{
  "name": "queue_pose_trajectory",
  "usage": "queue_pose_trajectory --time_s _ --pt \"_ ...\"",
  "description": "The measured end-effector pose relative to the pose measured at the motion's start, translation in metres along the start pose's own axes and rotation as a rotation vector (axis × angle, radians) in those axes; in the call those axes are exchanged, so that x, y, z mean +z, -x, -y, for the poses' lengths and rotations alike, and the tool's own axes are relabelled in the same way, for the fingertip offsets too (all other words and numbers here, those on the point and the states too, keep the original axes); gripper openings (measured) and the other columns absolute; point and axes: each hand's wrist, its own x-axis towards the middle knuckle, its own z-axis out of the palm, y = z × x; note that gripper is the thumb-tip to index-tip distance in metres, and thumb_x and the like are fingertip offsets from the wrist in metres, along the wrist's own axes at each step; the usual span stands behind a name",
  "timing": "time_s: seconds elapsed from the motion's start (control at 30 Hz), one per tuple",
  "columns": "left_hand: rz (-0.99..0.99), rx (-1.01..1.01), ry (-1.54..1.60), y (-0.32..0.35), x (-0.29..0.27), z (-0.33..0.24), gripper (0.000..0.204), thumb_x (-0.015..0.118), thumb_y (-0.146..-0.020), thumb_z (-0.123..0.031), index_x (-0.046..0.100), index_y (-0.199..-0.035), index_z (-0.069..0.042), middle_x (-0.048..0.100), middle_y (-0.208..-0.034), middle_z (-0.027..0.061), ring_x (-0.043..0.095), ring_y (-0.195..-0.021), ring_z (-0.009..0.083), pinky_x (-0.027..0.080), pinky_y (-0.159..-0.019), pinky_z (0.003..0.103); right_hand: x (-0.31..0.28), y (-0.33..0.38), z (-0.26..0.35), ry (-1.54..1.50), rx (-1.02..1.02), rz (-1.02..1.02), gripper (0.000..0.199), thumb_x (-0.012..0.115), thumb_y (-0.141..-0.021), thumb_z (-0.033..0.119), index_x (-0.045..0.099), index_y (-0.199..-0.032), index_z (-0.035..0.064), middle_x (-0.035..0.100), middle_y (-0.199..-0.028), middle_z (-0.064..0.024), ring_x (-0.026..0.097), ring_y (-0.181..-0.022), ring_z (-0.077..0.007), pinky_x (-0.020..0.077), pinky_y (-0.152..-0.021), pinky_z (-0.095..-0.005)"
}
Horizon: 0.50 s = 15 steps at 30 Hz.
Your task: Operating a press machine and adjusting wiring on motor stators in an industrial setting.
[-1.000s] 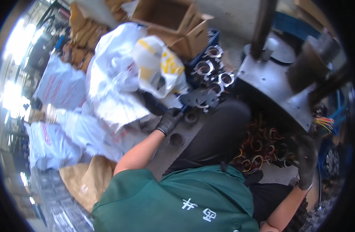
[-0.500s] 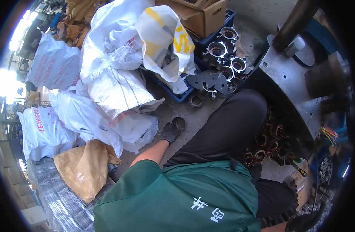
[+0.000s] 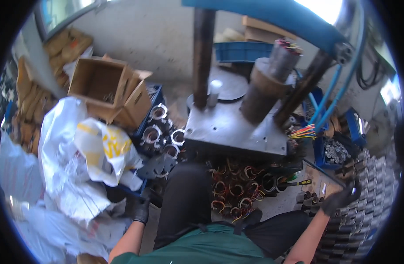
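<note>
— So, what takes up most of the view?

— A grey steel press (image 3: 237, 127) with a dark upright column, standing ahead of the person's knees. To its left, big white plastic sacks (image 3: 78, 163) are piled on the floor, with an open cardboard box (image 3: 107, 90) behind them.

— And next in size?

— A blue crate (image 3: 144, 125) of round metal stator cores (image 3: 153, 134) sits between the box and the press. Under the press lies a heap of copper wire coils (image 3: 230, 191). On the right, stacked dark metal cylinders (image 3: 364, 207) fill the edge of the view.

— Where are the hands?

— Both wear black gloves. The left hand (image 3: 140, 209) is low beside the left knee, just by the white sacks and the corner of the blue crate; its fingers curl, but I cannot tell whether it grips anything. The right hand (image 3: 342, 198) reaches out to the stacked cylinders, fingers bent over their tops; whether it is closed on one I cannot tell.
</note>
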Motion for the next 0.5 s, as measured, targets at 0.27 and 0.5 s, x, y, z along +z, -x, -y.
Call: queue_pose_trajectory --time_s 0.27,0.5 --pt "0.521 0.322 1.421 -0.029 -0.075 -0.244 0.068 0.069 -0.095 -0.049 0.054 -0.149 -0.011 0.058 -0.147 0.0125 0.054 -0.139 0.0341 0.040 -0.119 0.054 0.097 -0.072 -0.040 -0.149 -0.169 0.024 0.038 0.064 -0.102 0.022 0.059 -0.127 -0.0057 0.068 -0.115 -0.0149 0.067 -0.105 -0.0222 0.0563 -0.094 -0.0397" --pt "0.722 0.509 1.527 0.020 -0.056 -0.442 0.078 0.068 -0.093 -0.057 0.045 -0.153 -0.013 0.054 -0.148 0.0123 0.053 -0.139 0.0345 0.041 -0.118 0.056 0.099 -0.054 -0.017 -0.057 -0.192 -0.141 0.030 0.061 -0.104 0.011 0.054 -0.129 -0.0044 0.062 -0.116 -0.0120 0.065 -0.100 -0.0198 0.0584 -0.094 -0.0341"
